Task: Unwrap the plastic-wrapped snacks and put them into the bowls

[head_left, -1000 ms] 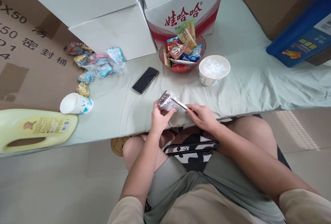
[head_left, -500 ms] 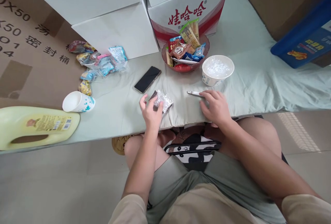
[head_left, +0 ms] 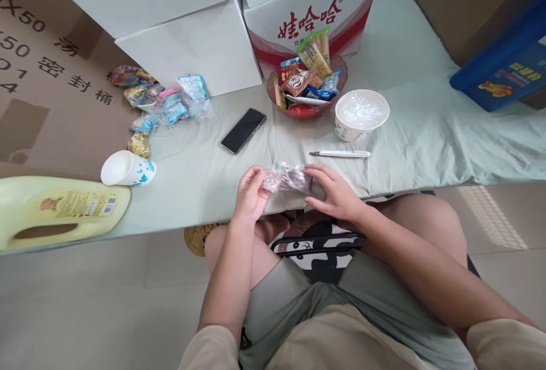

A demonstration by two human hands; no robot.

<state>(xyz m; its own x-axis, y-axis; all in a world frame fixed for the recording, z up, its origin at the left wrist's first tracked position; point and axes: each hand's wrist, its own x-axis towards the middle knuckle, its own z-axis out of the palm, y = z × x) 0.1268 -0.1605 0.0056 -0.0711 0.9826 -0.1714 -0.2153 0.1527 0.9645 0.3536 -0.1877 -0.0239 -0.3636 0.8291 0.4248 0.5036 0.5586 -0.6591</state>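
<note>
Both my hands hold a small snack in a crinkled clear and silver wrapper (head_left: 285, 177) just above the near edge of the pale green cloth. My left hand (head_left: 250, 194) pinches the wrapper's left end with closed fingers. My right hand (head_left: 335, 193) grips its right end. A white-handled small knife (head_left: 341, 153) lies flat on the cloth beyond my right hand, apart from it. Further back stand a red bowl of packaged snacks (head_left: 307, 81) and a white paper bowl lined with clear plastic (head_left: 362, 114).
A black phone (head_left: 243, 130) lies left of the red bowl. A heap of snack packets (head_left: 161, 102), a tipped paper cup (head_left: 127, 169) and a yellow jug on its side (head_left: 55, 209) are at the left. White cartons (head_left: 187, 34) and a blue box (head_left: 503, 68) stand behind.
My right hand laid the small knife on the cloth and came back to the wrapper. My left hand set the snack down briefly, and now both hands grip it.
</note>
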